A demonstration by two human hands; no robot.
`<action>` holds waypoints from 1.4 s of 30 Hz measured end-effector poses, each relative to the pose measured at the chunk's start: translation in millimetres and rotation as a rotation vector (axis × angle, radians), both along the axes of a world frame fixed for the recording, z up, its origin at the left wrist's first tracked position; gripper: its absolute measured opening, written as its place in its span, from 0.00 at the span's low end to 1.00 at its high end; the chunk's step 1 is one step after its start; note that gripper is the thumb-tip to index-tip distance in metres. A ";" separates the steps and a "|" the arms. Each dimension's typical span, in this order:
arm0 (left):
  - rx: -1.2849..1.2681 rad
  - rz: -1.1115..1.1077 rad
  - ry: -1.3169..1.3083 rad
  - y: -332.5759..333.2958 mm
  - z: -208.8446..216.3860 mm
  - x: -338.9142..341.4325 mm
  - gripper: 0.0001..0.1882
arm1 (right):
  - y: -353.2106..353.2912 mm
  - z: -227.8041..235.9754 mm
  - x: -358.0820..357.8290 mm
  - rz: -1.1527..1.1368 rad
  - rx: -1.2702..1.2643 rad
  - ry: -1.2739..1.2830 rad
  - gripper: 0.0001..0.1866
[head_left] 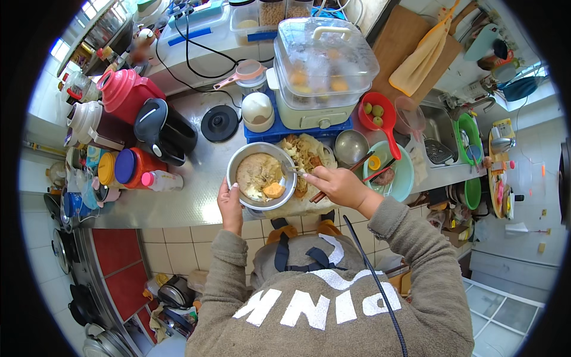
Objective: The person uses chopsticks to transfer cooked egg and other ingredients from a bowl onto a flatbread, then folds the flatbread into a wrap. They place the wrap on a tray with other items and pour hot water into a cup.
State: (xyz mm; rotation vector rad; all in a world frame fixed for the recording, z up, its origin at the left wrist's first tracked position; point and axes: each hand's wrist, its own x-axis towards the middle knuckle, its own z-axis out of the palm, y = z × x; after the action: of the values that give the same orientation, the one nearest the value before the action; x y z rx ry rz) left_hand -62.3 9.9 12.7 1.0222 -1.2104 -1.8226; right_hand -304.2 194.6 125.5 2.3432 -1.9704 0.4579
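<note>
My left hand grips the near-left rim of a light metal bowl, thumb on the edge. Inside the bowl lies a beige mash with yellow and white pieces that look like egg. My right hand is closed around a slim metal utensil that reaches over the bowl's right side; whether it is a fork or a spoon, I cannot tell. Beneath that hand pass brown chopsticks. Right behind the bowl's edge, pale scraps and peelings lie heaped on a sheet.
A steamer with a fogged clear lid stands behind the bowl. To the right are a small metal bowl, a red strainer holding green fruit, and a pale green basin. A black kettle and jars crowd the left; the sink lies far right.
</note>
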 end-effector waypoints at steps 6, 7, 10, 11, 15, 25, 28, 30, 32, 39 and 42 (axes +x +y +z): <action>0.005 -0.015 0.080 -3.2 -11.8 7.5 0.23 | 15.5 5.4 -7.7 -0.023 0.050 0.006 0.21; 0.006 -0.004 0.088 -3.5 -12.9 8.8 0.23 | 18.6 6.9 -10.4 -0.039 0.040 0.009 0.21; 0.001 -0.005 0.058 -5.9 -14.8 12.0 0.23 | 22.8 10.9 -14.7 -0.078 -0.005 0.012 0.22; 0.001 -0.007 0.059 -5.7 -15.2 12.4 0.24 | 21.6 11.7 -14.1 -0.071 -0.021 0.000 0.22; 0.001 0.000 0.031 -4.5 -9.4 9.7 0.24 | 12.4 14.0 -1.5 -0.043 -0.010 -0.022 0.21; 0.001 0.025 0.080 -1.3 -5.9 3.2 0.24 | 19.0 13.5 -8.5 -0.046 0.064 -0.003 0.21; -0.006 0.028 0.060 -1.5 -5.3 5.5 0.24 | 21.2 15.9 -13.7 -0.068 -0.019 -0.018 0.21; -0.003 0.025 0.051 -1.7 -2.6 5.2 0.24 | 19.4 16.9 -13.1 -0.065 -0.056 -0.037 0.21; 0.006 0.024 0.043 -1.7 -2.0 4.1 0.23 | 11.6 16.9 -6.1 -0.060 -0.057 -0.052 0.21; 0.005 0.015 0.077 -3.7 -4.1 1.6 0.22 | 2.8 5.9 -2.6 -0.061 0.049 -0.027 0.21; -0.006 0.059 0.075 -7.7 -10.1 7.2 0.23 | 15.0 11.4 -6.8 -0.084 0.026 -0.030 0.22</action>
State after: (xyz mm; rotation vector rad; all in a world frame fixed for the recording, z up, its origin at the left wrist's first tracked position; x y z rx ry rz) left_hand -55.2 2.1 2.6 0.9676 -1.1290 -1.7952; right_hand -311.0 209.6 137.0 2.2707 -2.0904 0.4681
